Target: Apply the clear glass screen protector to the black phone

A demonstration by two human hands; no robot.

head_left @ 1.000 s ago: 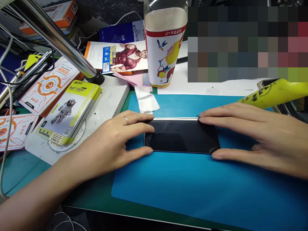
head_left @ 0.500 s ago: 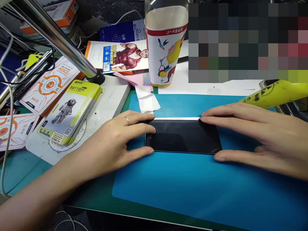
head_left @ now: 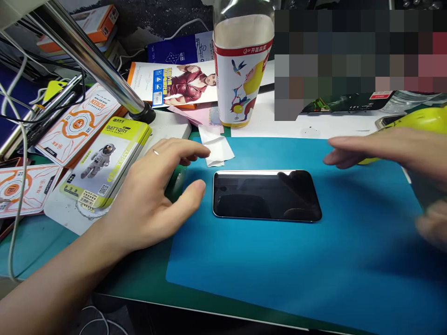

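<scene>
Workshop (electronics, seemingly): battery box (head_left: 101, 160), screen box (head_left: 78, 125).

Two hands (head_left: 153, 195) (head_left: 401, 151), one phone (head_left: 266, 196), one bottle (head_left: 241, 79)

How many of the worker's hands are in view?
2: the left hand, left of the black phone, and the right hand, right of it, blurred and partly cut off by the picture's edge.

A slim, silver-toned ring (head_left: 155, 151) circles one of the fingers (head_left: 188, 148) on a person's left hand (head_left: 150, 195), the forearm (head_left: 66, 270) bare as far as it shows; the bare right hand (head_left: 415, 151) is partly blurred.
</scene>
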